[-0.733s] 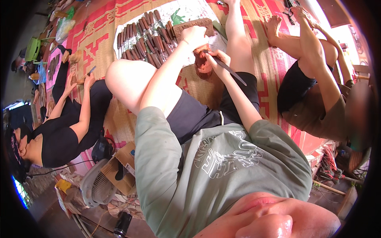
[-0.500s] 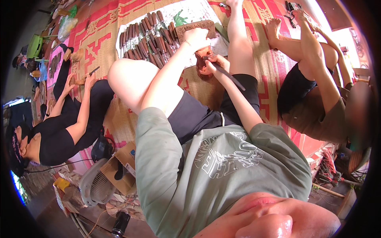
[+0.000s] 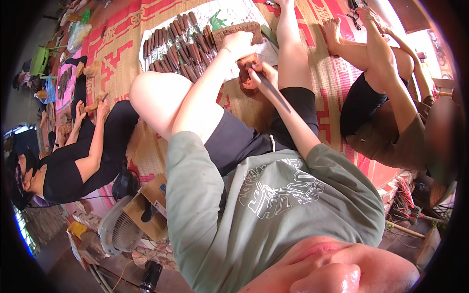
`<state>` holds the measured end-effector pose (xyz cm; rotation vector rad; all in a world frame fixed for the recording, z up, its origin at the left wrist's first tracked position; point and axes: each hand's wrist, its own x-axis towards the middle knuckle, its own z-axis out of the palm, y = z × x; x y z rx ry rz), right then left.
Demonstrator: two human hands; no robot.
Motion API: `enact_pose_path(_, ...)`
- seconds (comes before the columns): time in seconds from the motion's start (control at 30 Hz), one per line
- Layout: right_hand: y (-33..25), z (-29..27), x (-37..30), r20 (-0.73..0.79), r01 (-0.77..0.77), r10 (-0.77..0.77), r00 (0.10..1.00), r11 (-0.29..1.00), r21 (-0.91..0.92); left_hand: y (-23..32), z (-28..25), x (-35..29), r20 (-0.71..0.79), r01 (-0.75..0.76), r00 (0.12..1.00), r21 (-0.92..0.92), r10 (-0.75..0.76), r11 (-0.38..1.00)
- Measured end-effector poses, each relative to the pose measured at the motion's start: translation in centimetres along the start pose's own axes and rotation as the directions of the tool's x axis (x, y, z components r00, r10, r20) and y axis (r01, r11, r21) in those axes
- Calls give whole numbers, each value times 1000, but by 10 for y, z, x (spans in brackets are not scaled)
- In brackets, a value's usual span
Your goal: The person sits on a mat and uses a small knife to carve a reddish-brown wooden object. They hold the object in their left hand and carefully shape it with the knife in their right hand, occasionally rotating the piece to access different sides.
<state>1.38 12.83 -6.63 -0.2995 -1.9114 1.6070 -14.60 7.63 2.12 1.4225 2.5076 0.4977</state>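
Between my legs, my left hand [image 3: 239, 45] is closed around a reddish-brown wood carving [image 3: 247, 84]. Its rectangular brown end with a patterned edge [image 3: 225, 37] shows beyond the hand; fingers hide the middle. My right hand [image 3: 266, 76] grips a slim dark carving tool, probably a chisel [image 3: 282, 101], against the near end of the carving. The rear of the tool sticks out toward my right forearm, and its working tip is hidden. Just left of the carving, many wooden-handled carving tools [image 3: 181, 46] lie in rows on a white cloth [image 3: 213, 9].
A patterned red and tan mat [image 3: 115, 46] spreads under me. At left, a person in black [image 3: 73, 166] holds a wooden piece and a tool. Another person's bent leg [image 3: 386, 58] is close on my right. A fan [image 3: 119, 227] and a cardboard box [image 3: 146, 205] stand behind me at left.
The right hand has shifted slightly on the carving, and the tool's rear end now points more steeply toward me. The left hand keeps its hold. The person at left has moved their hands.
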Motion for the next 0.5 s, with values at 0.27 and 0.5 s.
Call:
enact_pose_path(0.27,7,-31,-10,-31,-178,194,981,946,270,-37,-4,6,90,46,995,-54,-41,997)
enact_pose_path(0.5,19,-40,-4,-56,-283,309,949,920,272,-50,-1,-2,82,106,989,174,-122,979)
